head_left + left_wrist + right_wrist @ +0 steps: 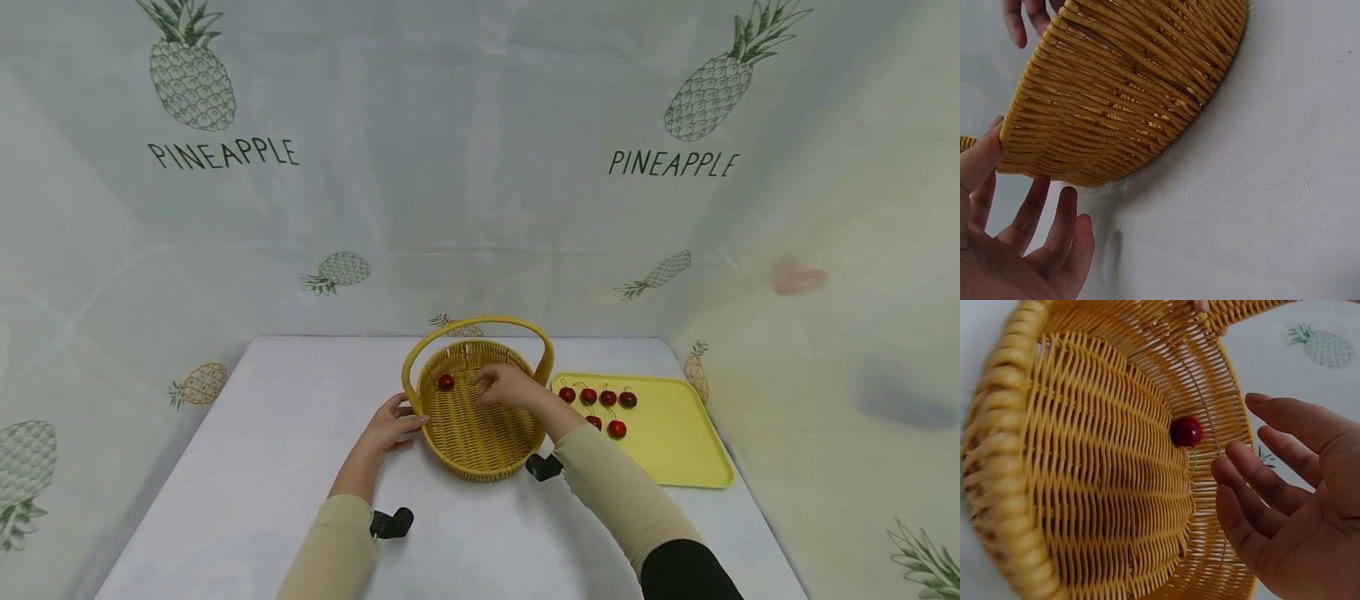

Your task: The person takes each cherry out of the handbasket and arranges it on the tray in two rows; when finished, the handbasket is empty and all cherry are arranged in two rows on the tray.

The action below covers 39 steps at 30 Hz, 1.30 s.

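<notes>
A yellow wicker basket (480, 471) with a tall arched handle stands on the table, and one dark red cherry (1187, 431) lies inside it. My left hand (390, 425) holds the basket's left side near the handle's base. In the left wrist view its thumb (982, 156) lies at the rim, while the fingers reach along the outer wall. My right hand (508, 387) is over the basket's inside, to the right of the cherry. The right wrist view shows its fingers (1260, 472) loosely bent and apart, with nothing held.
Right of the basket lies a yellow rectangular tray (682, 433). Several cherries (608, 398) with stems rest on its left part. The white table (285, 442) meets a pineapple-printed cloth (480, 208) at the back.
</notes>
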Tool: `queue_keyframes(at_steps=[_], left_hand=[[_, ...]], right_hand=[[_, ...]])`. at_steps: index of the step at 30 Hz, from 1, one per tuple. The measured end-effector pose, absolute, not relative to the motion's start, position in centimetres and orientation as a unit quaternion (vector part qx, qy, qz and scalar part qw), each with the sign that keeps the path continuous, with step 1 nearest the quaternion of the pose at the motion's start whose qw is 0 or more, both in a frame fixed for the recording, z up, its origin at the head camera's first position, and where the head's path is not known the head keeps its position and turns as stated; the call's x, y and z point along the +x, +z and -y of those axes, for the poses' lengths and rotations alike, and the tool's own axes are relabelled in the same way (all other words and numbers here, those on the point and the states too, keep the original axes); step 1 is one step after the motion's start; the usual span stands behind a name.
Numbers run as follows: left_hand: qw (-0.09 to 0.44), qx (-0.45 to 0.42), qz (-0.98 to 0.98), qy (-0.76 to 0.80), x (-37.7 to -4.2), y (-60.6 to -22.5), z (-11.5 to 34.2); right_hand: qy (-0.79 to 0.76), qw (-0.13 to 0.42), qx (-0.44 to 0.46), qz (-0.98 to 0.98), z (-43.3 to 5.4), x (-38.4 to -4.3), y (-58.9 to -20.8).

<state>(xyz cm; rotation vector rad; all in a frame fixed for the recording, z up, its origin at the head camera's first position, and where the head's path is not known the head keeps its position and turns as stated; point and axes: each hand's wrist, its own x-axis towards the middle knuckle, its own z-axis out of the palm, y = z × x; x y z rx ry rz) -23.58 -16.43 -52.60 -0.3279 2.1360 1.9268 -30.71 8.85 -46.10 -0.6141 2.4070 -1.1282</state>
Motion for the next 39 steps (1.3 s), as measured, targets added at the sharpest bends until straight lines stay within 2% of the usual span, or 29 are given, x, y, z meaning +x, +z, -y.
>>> queue_keyframes(at_steps=[14, 39], left_hand=[[0.11, -0.117, -0.734, 0.66, -23.3, -52.6, 16.1], [0.11, -0.122, -0.734, 0.659, -24.1, -52.6, 15.9]], right_hand=[[-0.424, 0.251, -0.194, -0.848, -6.3, -32.7, -47.4], [-0.417, 0.237, -0.178, -0.859, -3.1, -35.7, -50.6]])
